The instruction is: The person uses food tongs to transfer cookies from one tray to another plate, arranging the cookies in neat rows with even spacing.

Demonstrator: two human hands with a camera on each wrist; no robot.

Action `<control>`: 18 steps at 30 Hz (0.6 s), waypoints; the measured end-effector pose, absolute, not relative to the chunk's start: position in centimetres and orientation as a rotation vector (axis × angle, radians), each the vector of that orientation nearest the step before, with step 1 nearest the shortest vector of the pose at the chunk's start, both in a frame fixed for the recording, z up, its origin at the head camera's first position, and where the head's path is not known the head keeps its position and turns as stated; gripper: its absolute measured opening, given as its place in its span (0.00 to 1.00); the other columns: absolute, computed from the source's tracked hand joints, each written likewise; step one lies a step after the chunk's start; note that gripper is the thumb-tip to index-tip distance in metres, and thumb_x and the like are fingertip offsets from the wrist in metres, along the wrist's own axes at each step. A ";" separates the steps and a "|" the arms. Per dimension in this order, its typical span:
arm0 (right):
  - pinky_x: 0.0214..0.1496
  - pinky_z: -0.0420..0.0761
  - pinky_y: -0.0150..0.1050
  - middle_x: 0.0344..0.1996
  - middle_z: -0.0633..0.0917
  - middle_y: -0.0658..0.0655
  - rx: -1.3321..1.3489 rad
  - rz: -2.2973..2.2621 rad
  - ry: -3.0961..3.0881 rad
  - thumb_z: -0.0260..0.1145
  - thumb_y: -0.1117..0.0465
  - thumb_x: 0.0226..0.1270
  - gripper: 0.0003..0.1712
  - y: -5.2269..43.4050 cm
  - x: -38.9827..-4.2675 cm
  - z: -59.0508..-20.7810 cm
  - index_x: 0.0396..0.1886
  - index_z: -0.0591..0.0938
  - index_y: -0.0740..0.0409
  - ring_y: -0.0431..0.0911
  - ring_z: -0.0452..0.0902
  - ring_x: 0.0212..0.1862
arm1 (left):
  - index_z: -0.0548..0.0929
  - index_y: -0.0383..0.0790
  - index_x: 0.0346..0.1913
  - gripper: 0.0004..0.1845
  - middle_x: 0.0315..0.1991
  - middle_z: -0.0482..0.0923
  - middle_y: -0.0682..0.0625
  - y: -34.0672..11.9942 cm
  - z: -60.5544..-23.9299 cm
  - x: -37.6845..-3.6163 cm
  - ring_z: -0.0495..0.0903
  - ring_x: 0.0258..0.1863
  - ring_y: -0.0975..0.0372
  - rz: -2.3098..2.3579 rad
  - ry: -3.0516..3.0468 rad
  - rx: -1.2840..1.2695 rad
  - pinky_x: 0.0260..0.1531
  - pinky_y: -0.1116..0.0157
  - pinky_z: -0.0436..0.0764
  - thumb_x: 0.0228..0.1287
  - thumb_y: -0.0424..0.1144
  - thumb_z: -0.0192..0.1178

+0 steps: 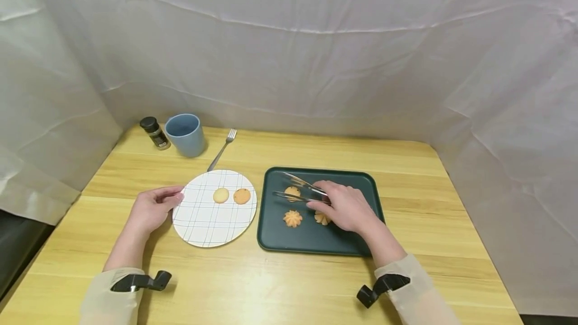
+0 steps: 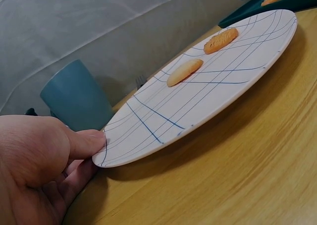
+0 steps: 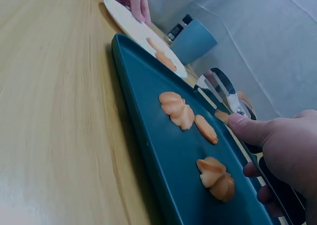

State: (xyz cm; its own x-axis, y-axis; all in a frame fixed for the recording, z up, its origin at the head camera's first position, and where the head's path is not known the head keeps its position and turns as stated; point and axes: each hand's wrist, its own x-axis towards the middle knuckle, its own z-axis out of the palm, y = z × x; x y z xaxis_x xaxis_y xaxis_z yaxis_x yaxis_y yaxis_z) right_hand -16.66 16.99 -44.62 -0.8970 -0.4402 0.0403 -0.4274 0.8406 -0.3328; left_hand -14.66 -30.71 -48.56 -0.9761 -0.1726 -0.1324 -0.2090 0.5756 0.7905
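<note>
Head: near a cookie (image 1: 292,193) on the tray (image 1: 281,238), tongs (image 1: 309,186) are held by the right grip (image 1: 347,207). Left wrist: beside the tray, a plate (image 2: 198,97) is pinched by the left grip (image 2: 39,155). Right wrist: such cookies (image 3: 216,179), likely light and brittle, should be held by edges.

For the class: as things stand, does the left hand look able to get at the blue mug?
Probably yes, after letting go: the left hand pinches the edge of the line-patterned plate, but nothing visible stands between that hand and the blue mug.
</note>
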 end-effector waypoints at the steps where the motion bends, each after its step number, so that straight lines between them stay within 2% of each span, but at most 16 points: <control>1: 0.36 0.80 0.44 0.42 0.87 0.48 -0.701 -0.528 2.978 0.64 0.33 0.76 0.36 17.1 -16.6 -44.6 0.71 0.80 0.51 0.40 0.79 0.34 | 0.84 0.35 0.65 0.22 0.58 0.85 0.38 -30.7 -48.6 -14.7 0.81 0.53 0.55 1.390 2.750 -0.338 0.45 0.72 0.76 0.79 0.47 0.63; 5: 0.34 0.78 0.43 0.39 0.86 0.48 -0.695 -0.528 2.979 0.65 0.34 0.75 0.36 17.5 -16.5 -44.7 0.70 0.81 0.53 0.41 0.78 0.33 | 0.84 0.35 0.66 0.22 0.58 0.85 0.38 -30.7 -48.6 -14.7 0.80 0.54 0.55 1.393 2.745 -0.347 0.45 0.71 0.76 0.79 0.47 0.63; 13: 0.40 0.82 0.48 0.52 0.88 0.54 -0.690 -0.509 2.995 0.65 0.33 0.75 0.36 18.2 -16.2 -45.2 0.69 0.81 0.54 0.46 0.83 0.41 | 0.85 0.35 0.65 0.22 0.58 0.85 0.38 -30.7 -48.6 -14.7 0.81 0.53 0.55 1.394 2.752 -0.328 0.46 0.71 0.76 0.79 0.46 0.63; 18: 0.39 0.81 0.47 0.51 0.88 0.53 -0.684 -0.497 2.997 0.66 0.34 0.74 0.36 18.6 -16.1 -45.4 0.69 0.81 0.53 0.46 0.81 0.40 | 0.84 0.35 0.65 0.22 0.58 0.85 0.37 -30.7 -48.6 -14.7 0.81 0.53 0.56 1.392 2.753 -0.333 0.45 0.72 0.76 0.79 0.46 0.63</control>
State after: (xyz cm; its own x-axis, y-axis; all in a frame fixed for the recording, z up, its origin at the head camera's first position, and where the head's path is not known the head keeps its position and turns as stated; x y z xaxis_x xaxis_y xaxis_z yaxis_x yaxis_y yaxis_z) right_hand -16.15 18.65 -45.37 -0.9030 -0.4274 0.0432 -0.4185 0.8525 -0.3134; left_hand -14.66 -30.67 -48.56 -0.9761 -0.1730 -0.1311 -0.2082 0.5746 0.7915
